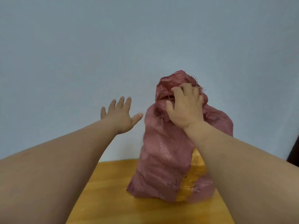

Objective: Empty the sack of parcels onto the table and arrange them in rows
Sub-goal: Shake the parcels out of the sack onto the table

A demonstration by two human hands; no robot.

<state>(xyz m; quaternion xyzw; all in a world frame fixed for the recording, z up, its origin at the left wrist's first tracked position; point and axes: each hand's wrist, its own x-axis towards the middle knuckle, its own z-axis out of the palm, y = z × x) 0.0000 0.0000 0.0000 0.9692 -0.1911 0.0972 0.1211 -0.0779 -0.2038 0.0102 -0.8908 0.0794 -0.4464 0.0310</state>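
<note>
Standing upright on a wooden table [113, 183], a reddish woven sack [161, 151] fills the middle of the view, with a plain pale wall [80, 46] behind it. The sack bulges and holds its shape, which suggests it is still full, though no parcel shows clearly. A yellow-orange patch [191, 178] runs down its lower right side; whether that is a parcel seen through a tear or part of the weave cannot be told. The right hand [186, 107] is on the frayed, crumpled top of the sack, its fingers [178, 91] curled into the loose cloth at the mouth, gripping it. This hold probably serves to keep the sack steady and to get the opening ready. The left hand [119, 115] hangs in the air just left of the sack, not touching it, fingers straight and spread, thumb pointing toward the cloth, holding nothing. It looks set to take the other side of the sack, since a heavy, floppy bag is easier to tip with two hands. Nothing has been emptied onto the table yet, and no rows have been started, so the task is at its beginning.
</note>
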